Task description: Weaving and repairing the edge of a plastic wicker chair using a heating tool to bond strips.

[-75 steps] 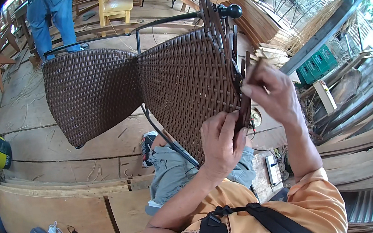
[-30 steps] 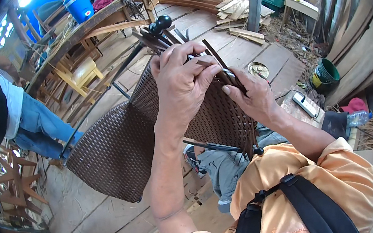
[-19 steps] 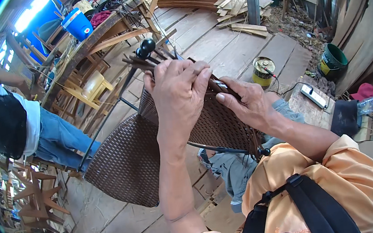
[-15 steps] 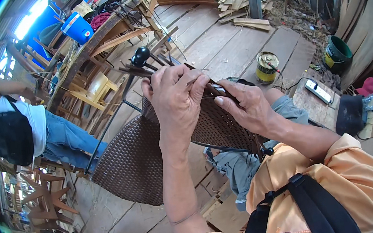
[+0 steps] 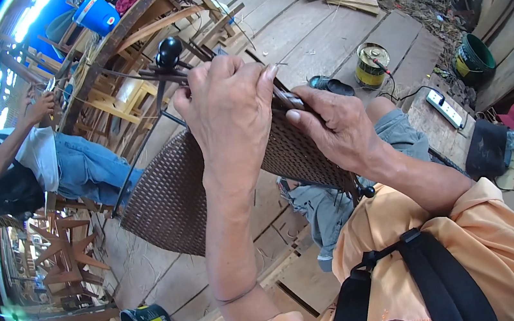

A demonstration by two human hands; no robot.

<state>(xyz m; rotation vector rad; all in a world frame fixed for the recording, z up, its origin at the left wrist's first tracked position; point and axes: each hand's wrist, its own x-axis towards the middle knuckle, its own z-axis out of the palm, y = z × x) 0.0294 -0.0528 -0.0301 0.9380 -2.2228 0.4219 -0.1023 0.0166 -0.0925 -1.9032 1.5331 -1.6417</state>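
Note:
A dark brown woven chair [image 5: 162, 202] stands tilted in front of me, its frame tipped with a shiny black ball [image 5: 168, 52]. My left hand [image 5: 227, 103] is closed over the upper edge of the weave, where loose brown strips stick out past the fingers; what lies under the palm is hidden. Beside it my right hand [image 5: 340, 125] pinches the same strip-wrapped edge [image 5: 288, 99] between thumb and fingers. Near my lap a smaller black ball [image 5: 369, 192] sits at the chair's lower corner.
A can [image 5: 372, 66] with a cable stands beyond my right hand, near a white power strip [image 5: 444, 110]. Dark green buckets [image 5: 474, 60] stand right and lower left. Another person [image 5: 23, 159] works at the left by a cluttered bench [image 5: 94, 58]. Wood slats lie at the back.
My left hand has shifted a little left along the edge, its fingers more folded over. The right hand stays on the edge. The other person's forearm has risen, and my view has tilted slightly.

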